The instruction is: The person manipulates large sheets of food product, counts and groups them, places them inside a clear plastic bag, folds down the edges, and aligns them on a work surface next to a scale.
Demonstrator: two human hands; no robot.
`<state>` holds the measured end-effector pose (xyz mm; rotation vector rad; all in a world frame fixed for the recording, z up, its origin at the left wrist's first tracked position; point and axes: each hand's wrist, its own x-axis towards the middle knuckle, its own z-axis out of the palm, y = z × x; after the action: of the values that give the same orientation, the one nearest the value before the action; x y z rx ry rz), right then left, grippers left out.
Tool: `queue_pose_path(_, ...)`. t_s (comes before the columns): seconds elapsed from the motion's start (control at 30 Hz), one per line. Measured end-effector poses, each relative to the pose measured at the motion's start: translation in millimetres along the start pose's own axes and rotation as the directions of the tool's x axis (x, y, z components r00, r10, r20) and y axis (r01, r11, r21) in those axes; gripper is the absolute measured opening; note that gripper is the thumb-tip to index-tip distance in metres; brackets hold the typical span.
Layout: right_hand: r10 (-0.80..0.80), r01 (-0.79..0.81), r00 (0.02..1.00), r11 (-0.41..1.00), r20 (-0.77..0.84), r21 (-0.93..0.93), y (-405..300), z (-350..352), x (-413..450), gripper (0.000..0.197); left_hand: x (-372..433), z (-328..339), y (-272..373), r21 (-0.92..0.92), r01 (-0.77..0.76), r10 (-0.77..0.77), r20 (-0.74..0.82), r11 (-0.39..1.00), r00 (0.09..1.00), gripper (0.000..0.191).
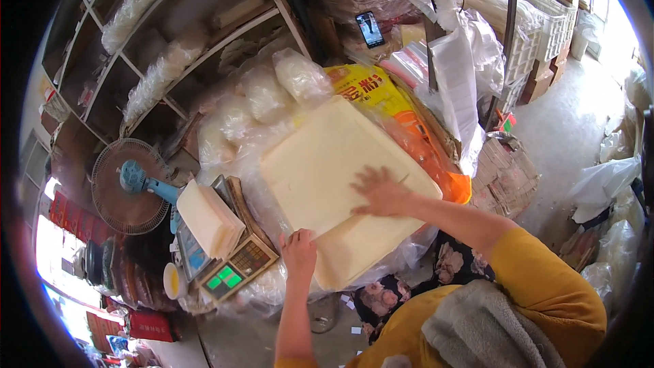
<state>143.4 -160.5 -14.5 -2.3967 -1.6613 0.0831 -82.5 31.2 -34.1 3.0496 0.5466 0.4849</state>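
A large stack of thin, cream-coloured square sheets [327,148] lies before me on clear plastic. My right hand [380,191] rests palm down with fingers spread on the stack, slightly blurred. A fold or raised edge runs from under it towards my left hand [299,248], whose fingertips touch the stack's left edge. Whether the left fingers pinch a sheet I cannot tell. Left of the stack, a digital scale [237,266] with a lit green display bears a smaller pile of folded cream sheets [209,220].
A blue fan [134,178] and a white cup with yellow contents [175,281] stand by the scale. Filled clear plastic bags [268,89] lie behind the stack. A yellow and orange printed bag [403,107] borders its right side. A phone [370,29] leans further back.
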Motion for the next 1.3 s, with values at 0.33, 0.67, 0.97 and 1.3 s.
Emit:
queue_pose_path(0.33, -0.43, 0.5, 0.844, 0.847, -0.321, 0.179, -55.2, -47.5, 15.4, 0.046, -6.8, 3.7, -8.5, -0.875, 0.106, -0.703, -0.302, 0.473, 0.644, 0.069)
queue_pose_path(0.67, -0.261, 0.28, 0.956, 0.694, -0.131, 0.663, 54.0, 13.7, -75.5, 0.05, -38.7, 7.8, 20.3, -0.718, -0.095, 0.094, -0.041, 0.689, 0.995, 0.023)
queue_pose_path(0.97, 0.421, -0.422, 0.895, 0.686, 0.15, 0.593, 40.5, -5.7, -27.1, 0.037, 5.9, 8.5, 52.9, -0.649, 0.585, -0.647, 0.183, 0.486, 0.741, 0.071)
queue_pose_path(1.3, 0.262, -0.224, 0.952, 0.949, -0.159, 0.22, 19.9, -8.4, -11.6, 0.084, 6.5, 26.8, 59.4, -0.08, 0.099, -0.085, 0.168, 0.992, 0.982, 0.082)
